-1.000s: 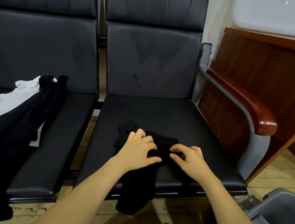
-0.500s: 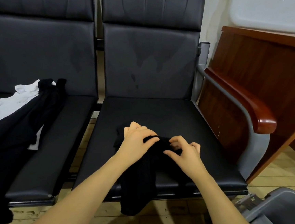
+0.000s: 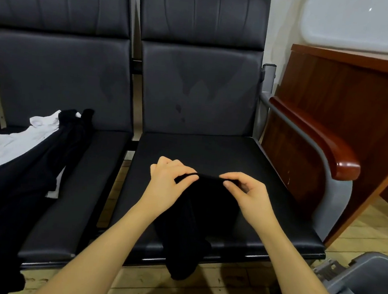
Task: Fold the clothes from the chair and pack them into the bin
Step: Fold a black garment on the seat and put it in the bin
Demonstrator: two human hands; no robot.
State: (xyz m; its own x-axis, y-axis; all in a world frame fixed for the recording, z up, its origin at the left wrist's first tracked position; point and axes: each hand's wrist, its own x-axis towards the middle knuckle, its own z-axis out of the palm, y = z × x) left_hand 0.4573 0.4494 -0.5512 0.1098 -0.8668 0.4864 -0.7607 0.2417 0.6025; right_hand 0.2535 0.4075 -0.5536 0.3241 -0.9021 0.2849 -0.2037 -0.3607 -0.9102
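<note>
Both hands lifted black garment [image 3: 196,215] edge, seemingly off seat.

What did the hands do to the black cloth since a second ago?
Both hands, left and right, pinched the black garment's top edge and lifted it off the seat, stretching it between them. Its lower end still hangs over the front. The pile of clothes and bin stayed put.

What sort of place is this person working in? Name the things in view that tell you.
Probably a waiting area or office lobby, though that is a guess. The signs: black padded seats joined in a row, a shared wooden armrest on a metal frame, and a wooden counter or desk beside them.
</note>
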